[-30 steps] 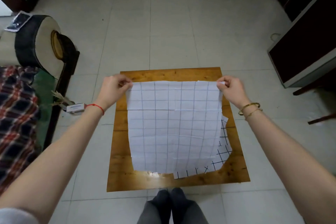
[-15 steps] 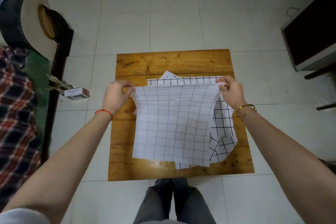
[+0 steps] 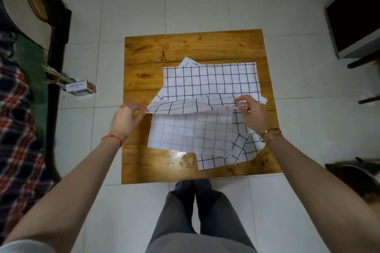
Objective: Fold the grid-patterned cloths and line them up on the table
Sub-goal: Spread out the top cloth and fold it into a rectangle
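Observation:
A white grid-patterned cloth [image 3: 189,131] is draped over the small wooden table [image 3: 148,80]. Its top edge is raised and bent over just above the tabletop. My left hand [image 3: 125,119] pinches that edge at its left corner. My right hand [image 3: 251,114] pinches it at the right corner. The pale back of the cloth faces me below the bend. Under it lies a second grid cloth [image 3: 211,80] with bolder black lines, spread flat toward the far side. Crumpled grid cloth [image 3: 242,150] pokes out at the near right.
A small cardboard box [image 3: 81,88] lies on the tiled floor left of the table. A plaid-covered seat [image 3: 14,125] and a round stool [image 3: 18,6] stand at the left. A dark cabinet [image 3: 353,20] is at the far right. My legs [image 3: 197,211] are at the table's near edge.
Both hands have come down and toward me with the cloth's top edge, so the hanging cloth now bends over onto the table. The cloth underneath has come into sight. The camera tilted downward.

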Available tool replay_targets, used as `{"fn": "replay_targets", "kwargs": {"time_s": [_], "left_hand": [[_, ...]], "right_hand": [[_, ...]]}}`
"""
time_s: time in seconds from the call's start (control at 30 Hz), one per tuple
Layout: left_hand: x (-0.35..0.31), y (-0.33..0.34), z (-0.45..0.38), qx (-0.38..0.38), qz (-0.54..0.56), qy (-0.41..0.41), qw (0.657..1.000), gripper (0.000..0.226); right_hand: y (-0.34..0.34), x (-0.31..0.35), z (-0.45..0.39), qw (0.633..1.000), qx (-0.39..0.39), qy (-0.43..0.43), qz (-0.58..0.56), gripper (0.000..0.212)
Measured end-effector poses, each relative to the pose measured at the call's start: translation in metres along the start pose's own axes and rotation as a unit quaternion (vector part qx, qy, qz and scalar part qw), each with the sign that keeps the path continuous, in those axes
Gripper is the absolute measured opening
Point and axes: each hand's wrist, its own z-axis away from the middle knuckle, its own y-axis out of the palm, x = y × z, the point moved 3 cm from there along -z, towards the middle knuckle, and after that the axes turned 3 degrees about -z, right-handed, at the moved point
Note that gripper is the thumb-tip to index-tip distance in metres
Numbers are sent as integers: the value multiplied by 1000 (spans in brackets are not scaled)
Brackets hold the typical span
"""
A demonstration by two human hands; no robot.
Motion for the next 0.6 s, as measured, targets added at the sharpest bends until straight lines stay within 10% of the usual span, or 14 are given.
{"fn": "replay_targets", "kwargs": {"time_s": [0.6], "left_hand": [[30,116,57,83,-47,-59,994,21]], "right_hand": [[103,-95,72,996,59,56,27,15]]}}
